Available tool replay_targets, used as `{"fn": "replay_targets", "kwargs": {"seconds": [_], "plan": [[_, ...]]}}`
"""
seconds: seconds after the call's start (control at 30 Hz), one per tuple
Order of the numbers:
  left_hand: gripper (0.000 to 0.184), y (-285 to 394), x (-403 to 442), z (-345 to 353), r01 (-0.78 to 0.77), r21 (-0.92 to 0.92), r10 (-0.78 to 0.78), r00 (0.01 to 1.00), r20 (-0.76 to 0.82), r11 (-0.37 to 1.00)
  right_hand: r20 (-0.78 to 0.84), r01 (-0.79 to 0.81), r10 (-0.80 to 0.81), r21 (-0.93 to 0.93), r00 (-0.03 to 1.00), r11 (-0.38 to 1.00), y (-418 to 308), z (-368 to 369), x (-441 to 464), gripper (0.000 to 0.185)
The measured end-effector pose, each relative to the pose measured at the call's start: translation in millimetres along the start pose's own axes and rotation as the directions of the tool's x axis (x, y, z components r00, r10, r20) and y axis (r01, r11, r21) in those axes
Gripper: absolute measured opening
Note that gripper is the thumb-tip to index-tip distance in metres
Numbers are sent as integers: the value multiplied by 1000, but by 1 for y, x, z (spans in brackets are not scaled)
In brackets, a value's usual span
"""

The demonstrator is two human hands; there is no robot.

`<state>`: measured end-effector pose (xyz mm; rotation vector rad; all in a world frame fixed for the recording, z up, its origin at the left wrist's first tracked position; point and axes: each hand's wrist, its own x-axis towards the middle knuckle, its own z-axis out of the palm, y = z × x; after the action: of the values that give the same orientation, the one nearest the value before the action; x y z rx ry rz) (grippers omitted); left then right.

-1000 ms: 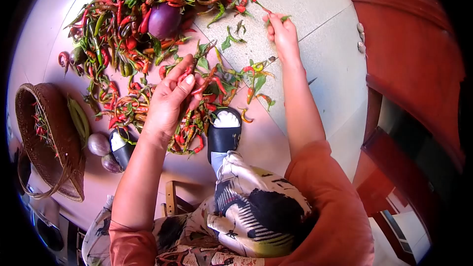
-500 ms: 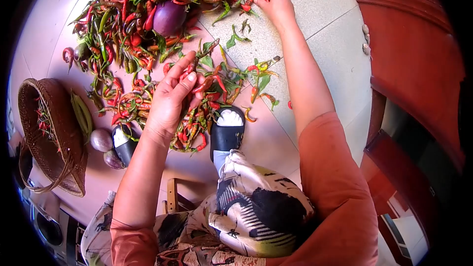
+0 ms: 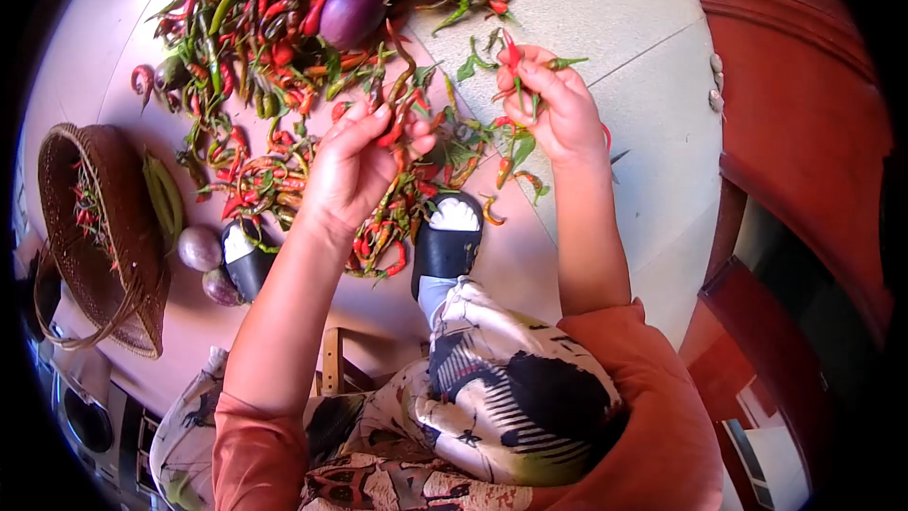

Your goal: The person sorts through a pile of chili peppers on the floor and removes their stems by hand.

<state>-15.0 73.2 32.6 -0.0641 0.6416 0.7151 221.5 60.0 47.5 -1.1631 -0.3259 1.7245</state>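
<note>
My left hand [image 3: 364, 156] is closed around several chili peppers [image 3: 402, 61], dark red and brownish, their tips poking up past the fingers. My right hand [image 3: 553, 104] is raised over the pale floor, with its fingers pinching a few red and green chilies [image 3: 514, 55]. Beyond both hands spreads a large pile of red and green chilies [image 3: 270, 28]. A purple eggplant [image 3: 352, 15] lies in that pile. Below my left hand is a smaller heap of curled chilies [image 3: 378, 244], and loose chilies with leaves [image 3: 511, 151] are scattered under my right hand.
On the left a woven basket [image 3: 71, 166] lies tilted, with a few chilies inside. Beside it are long green vegetables [image 3: 163, 197] and two pale purple eggplants [image 3: 200, 249]. My sandalled feet [image 3: 449, 241] stand near the small heap. Red wooden furniture [image 3: 804, 85] is at the right.
My right hand has come back from the pile's right edge toward me, now with chilies in its fingers. My left hand keeps its chilies and has turned slightly. The view has shifted a little.
</note>
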Motion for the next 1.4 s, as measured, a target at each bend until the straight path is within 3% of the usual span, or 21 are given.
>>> {"fn": "replay_targets", "kwargs": {"seconds": [0.1,0.17,0.23,0.27,0.37,0.4,0.53,0.67,0.73,0.77,0.83,0.93,1.03,1.1,1.13,1.2,1.23,1.27,1.3,1.37,1.4], "plan": [[24,2,0,8,1,-60,-3,999,-36,998,7,-31,35,-305,999,952,8,41,-11,18],[23,4,-4,8,-18,-119,25,998,56,993,86,153,-127,-508,988,848,27,73,-16,19],[22,10,-11,6,-11,-200,18,999,30,980,190,274,-207,-797,960,539,27,97,-20,18],[23,13,-16,7,1,-265,34,991,130,964,273,356,-278,-882,921,310,28,106,-18,18],[24,23,-25,-11,-15,-279,48,993,110,960,352,383,-211,-915,912,128,27,137,-25,22],[26,26,-30,-12,-60,-230,63,998,6,971,375,389,-169,-919,911,57,29,144,-27,27],[29,38,-44,-32,-56,-167,24,982,-185,984,498,508,-141,-860,856,42,40,166,-35,52],[29,41,-47,-43,-51,-219,34,996,-79,975,576,579,-87,-815,813,18,41,181,-33,46],[29,50,-50,-43,-106,-187,55,964,-262,977,563,575,-119,-810,818,118,39,183,-26,41],[30,57,-54,-42,-144,-155,104,965,-240,977,547,567,-150,-795,824,216,36,182,-22,36],[30,90,-64,-65,-35,-178,53,994,96,983,440,490,-226,-825,869,281,23,181,-15,29],[29,183,-111,-53,-220,-3,220,975,39,976,371,442,-271,-849,888,288,13,172,-15,28],[25,292,-178,-25,-483,298,495,868,40,823,325,394,-247,-860,913,325,16,169,-20,27],[26,361,-219,-42,-497,538,592,806,-5,681,341,395,-217,-869,915,297,24,167,-24,27],[26,390,-234,-56,-499,540,595,804,-4,678,340,375,-171,-892,925,254,20,172,-29,28],[32,430,-260,-79,-21,780,622,617,-481,625,374,400,-162,-899,913,177,12,179,-39,28],[32,437,-273,-80,-30,779,622,621,-477,627,405,422,-152,-901,901,98,5,183,-45,28],[35,442,-285,-83,181,920,714,585,-384,346,396,410,-140,-908,907,88,-6,191,-52,27],[37,430,-284,-68,248,955,757,589,-283,164,397,411,-150,-909,905,72,-20,198,-58,27],[42,406,-281,-35,398,895,816,574,-70,-203,523,505,-119,-849,844,-153,-48,214,-70,26],[43,390,-269,-20,185,982,809,583,-77,-40,489,463,-54,-852,871,-243,-60,226,-74,24]]}}
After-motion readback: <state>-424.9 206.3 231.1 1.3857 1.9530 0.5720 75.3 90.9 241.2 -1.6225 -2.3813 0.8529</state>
